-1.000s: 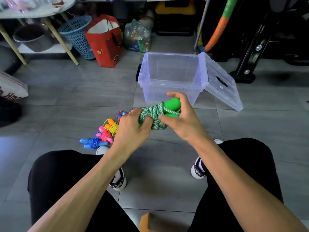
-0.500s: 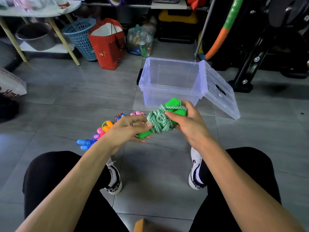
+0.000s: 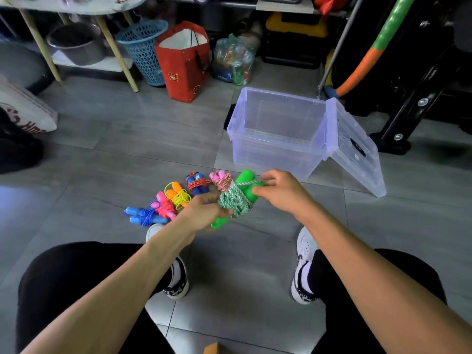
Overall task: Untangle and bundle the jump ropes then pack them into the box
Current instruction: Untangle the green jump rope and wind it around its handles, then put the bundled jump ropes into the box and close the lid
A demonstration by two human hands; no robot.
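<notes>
My left hand (image 3: 204, 213) and right hand (image 3: 282, 192) both pinch the braided green rope bundle with smooth green plastic handles (image 3: 236, 200), held above the grey tiled floor (image 3: 102, 154). Behind it lie 5 bundled coloured ropes (image 3: 176, 198); beyond, the clear plastic box (image 3: 275, 154) stands open.

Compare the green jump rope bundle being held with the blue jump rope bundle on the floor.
The green-handled jump rope bundle is held off the grey tile floor by the left hand and right hand; the blue-handled jump rope bundle lies on that floor untouched. The green one's cord is thick, speckled green and white; the blue one's is thin, plain blue. Both are wrapped around paired handles.
</notes>
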